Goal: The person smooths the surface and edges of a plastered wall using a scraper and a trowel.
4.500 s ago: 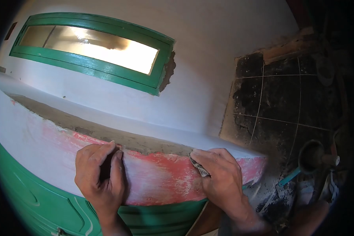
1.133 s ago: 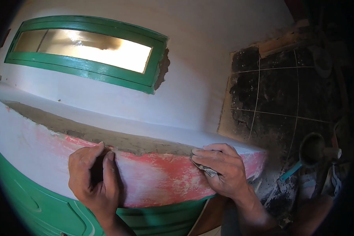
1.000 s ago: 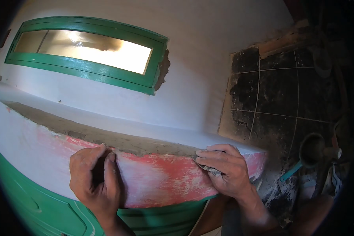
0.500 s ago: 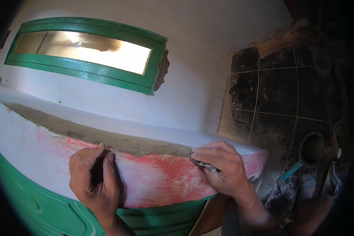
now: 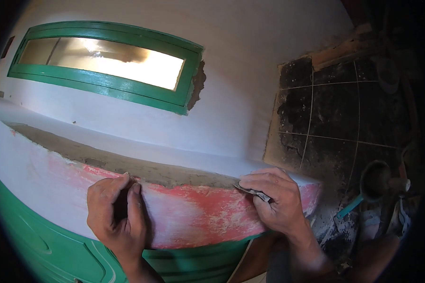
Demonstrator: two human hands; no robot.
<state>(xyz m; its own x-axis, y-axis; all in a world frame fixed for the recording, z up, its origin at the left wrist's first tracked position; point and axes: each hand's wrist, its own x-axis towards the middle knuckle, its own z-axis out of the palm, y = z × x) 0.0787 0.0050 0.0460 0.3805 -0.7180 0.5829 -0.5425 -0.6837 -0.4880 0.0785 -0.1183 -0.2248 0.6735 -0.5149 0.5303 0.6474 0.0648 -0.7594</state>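
Grey wet mortar (image 5: 127,166) lies as a long strip along the top edge of a wall beam with worn red and white paint (image 5: 198,214). My right hand (image 5: 276,198) grips a thin, flat, greyish piece (image 5: 254,192), its far corner right at the mortar's front edge. Farther left, my left hand (image 5: 113,210) is curled with thumb and fingertips drawn close together at the same edge. Whatever lies between those fingertips is too small to make out.
Above the ledge is a green-framed window (image 5: 104,66), with broken plaster (image 5: 197,87) at its right side. Green panelling (image 5: 56,245) runs below the beam. On the right are black tiles (image 5: 335,111) and a round pan (image 5: 375,179) with a turquoise handle.
My right hand has slid a little to the right along the edge with the thin piece. My left hand keeps nearly the same place and pose.
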